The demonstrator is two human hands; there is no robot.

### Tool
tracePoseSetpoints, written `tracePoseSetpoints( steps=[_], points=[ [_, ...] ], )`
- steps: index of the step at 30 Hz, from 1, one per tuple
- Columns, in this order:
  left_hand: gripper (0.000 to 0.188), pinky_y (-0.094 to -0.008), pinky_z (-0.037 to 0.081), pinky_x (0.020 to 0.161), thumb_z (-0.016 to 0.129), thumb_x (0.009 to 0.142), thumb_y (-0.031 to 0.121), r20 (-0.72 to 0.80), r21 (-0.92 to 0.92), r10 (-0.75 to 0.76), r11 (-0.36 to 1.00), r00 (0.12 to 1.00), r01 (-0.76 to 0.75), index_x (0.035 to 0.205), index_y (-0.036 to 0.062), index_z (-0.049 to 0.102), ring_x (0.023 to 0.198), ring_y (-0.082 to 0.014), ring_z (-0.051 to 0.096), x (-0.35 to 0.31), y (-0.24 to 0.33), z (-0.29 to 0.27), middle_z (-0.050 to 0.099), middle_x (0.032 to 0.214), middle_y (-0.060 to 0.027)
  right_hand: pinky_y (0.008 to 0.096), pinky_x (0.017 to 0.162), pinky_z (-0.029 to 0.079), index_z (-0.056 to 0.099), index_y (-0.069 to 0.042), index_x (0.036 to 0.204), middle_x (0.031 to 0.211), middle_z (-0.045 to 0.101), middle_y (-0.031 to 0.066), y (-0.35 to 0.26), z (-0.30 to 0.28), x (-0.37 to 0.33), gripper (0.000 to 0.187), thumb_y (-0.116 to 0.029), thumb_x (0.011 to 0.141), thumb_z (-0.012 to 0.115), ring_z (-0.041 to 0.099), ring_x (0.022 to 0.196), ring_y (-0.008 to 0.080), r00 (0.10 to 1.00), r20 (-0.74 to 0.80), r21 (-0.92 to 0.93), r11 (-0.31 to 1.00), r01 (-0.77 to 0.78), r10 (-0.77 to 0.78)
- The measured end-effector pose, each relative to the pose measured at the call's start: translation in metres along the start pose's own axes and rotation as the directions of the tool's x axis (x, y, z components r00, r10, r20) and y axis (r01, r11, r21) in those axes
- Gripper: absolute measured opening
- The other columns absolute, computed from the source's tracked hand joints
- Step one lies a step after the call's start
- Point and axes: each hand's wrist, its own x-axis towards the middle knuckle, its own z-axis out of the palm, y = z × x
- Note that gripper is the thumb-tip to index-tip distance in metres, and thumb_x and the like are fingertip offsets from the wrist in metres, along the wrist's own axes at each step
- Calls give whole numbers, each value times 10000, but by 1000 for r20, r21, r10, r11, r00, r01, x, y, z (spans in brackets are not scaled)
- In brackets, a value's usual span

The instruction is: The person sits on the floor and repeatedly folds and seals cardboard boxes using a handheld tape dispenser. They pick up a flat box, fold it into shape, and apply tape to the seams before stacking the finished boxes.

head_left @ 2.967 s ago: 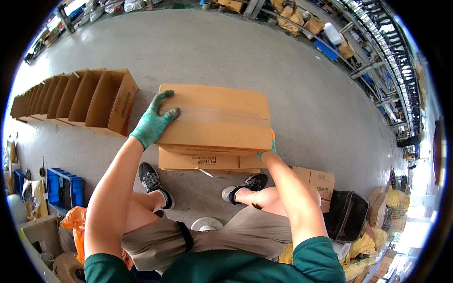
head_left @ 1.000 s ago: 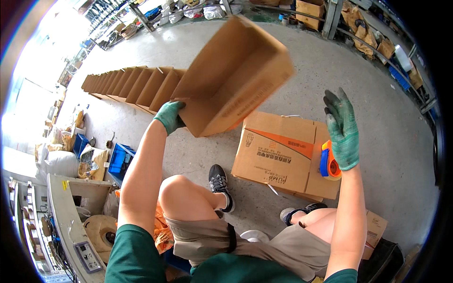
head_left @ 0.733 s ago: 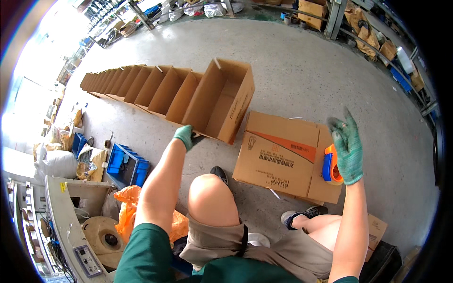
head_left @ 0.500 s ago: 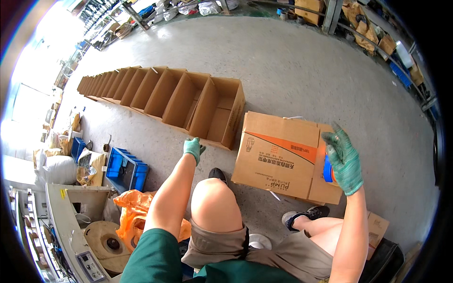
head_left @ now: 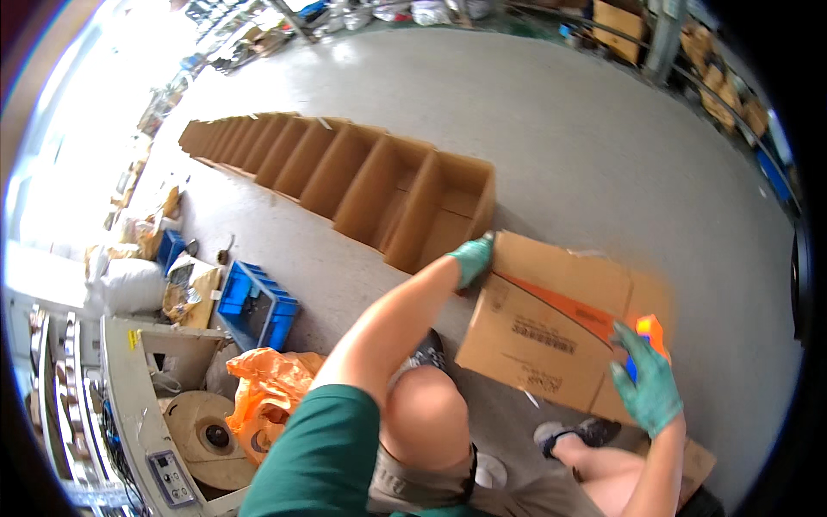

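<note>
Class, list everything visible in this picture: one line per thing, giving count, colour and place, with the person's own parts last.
open boxes: a row, count unclear, brown, floor at upper left
flat carton stack: one, brown, before the knees
tape dispenser: one, orange and blue, on the stack's right edge
crate: one, blue, left
plastic bag: one, orange, lower left
left hand: green glove, on the stack's far corner
right hand: green glove, at the tape dispenser

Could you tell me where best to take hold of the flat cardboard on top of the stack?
Probably at its far left corner, from the left: the flattened carton lies level, and that corner juts free where the left hand already has a grip.
</note>
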Motion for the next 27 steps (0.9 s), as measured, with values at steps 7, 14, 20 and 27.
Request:
tracePoseSetpoints(
  steps=[7, 14, 20, 27],
  points=[
    [653, -496, 310, 1184, 364, 1029, 471, 230, 973, -21, 17, 973, -230, 1515, 36, 407, 1415, -359, 412, 86, -72, 43, 372, 1587, -115, 403, 993, 482, 481, -79, 1441, 1259, 653, 167, -6, 15, 24, 612, -39, 853, 647, 626, 1177, 322, 986, 165, 17, 999, -40, 37],
    [657, -486, 240, 1237, 351, 1038, 468, 57, 785, -266, 608, 962, 122, 1573, 93, 282, 1526, -339, 164, 95, -136, 6, 222, 1648, -106, 429, 976, 487, 493, -56, 1418, 1239, 652, 205, 24, 19, 41, 571, -102, 864, 620, 638, 1135, 355, 975, 154, 64, 983, -175, 163],
    [654, -444, 330, 1157, 304, 1047, 529, -269, -559, -539, 762, 798, 326, 1474, 49, 427, 1419, -358, 379, 114, -279, 8, 395, 1551, -182, 422, 987, 482, 518, -39, 1391, 1232, 655, 208, 41, 23, 40, 533, -102, 871, 616, 635, 1129, 362, 975, 114, 51, 979, -196, 189],
    [509, -387, 521, 909, 405, 1062, 448, -73, -950, -570, 289, 819, 116, 1480, 163, 465, 1127, -225, 586, 68, -224, -25, 583, 1371, -58, 429, 1002, 482, 591, -32, 1302, 1241, 646, 182, 39, 16, 33, 438, -115, 877, 654, 616, 1148, 365, 969, 69, -77, 970, -230, 235]
  ],
)
